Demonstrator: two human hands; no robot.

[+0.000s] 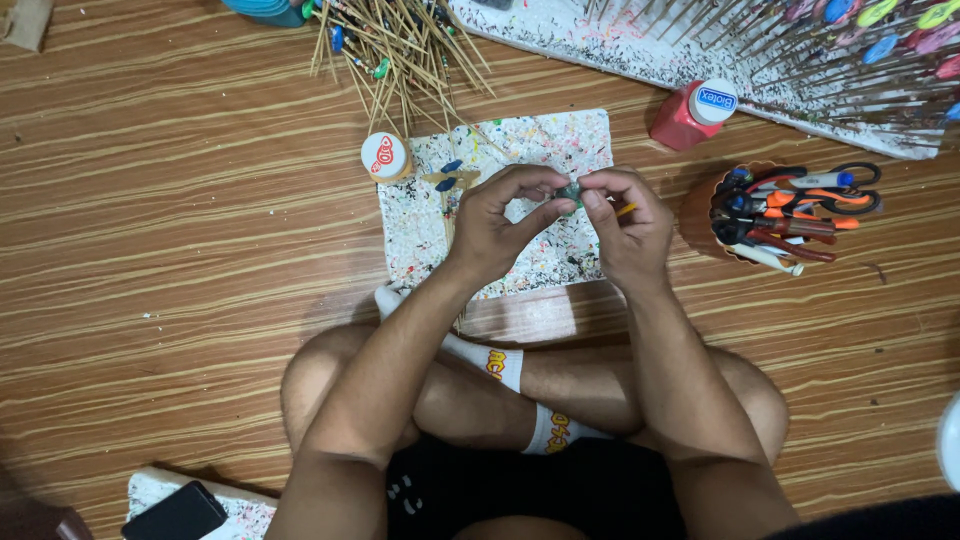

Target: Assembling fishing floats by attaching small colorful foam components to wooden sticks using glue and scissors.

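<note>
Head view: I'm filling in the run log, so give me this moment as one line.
left hand: pinching small green piece | right hand: pinching same piece, thin stick by fingers | under hands: paint-speckled board | right: tool cup

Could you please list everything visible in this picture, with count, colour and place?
small dark green piece: one, pinched between both hands' fingers, above the mat
paint-speckled white rectangular mat: one, on the floor ahead of the legs
thin wooden sticks: a pile, tan with coloured tips, top centre
white-capped round glue bottle: one, at the mat's left corner
red bottle with white cap: one, right of the mat
brown round holder of scissors and pens: one, far right
speckled white board stuck with upright sticks: one, top right
black phone: one, bottom left
wood-grain floor: brown, underneath everything
left hand: on the piece
right hand: on the piece, also holding a thin orange stick
</note>
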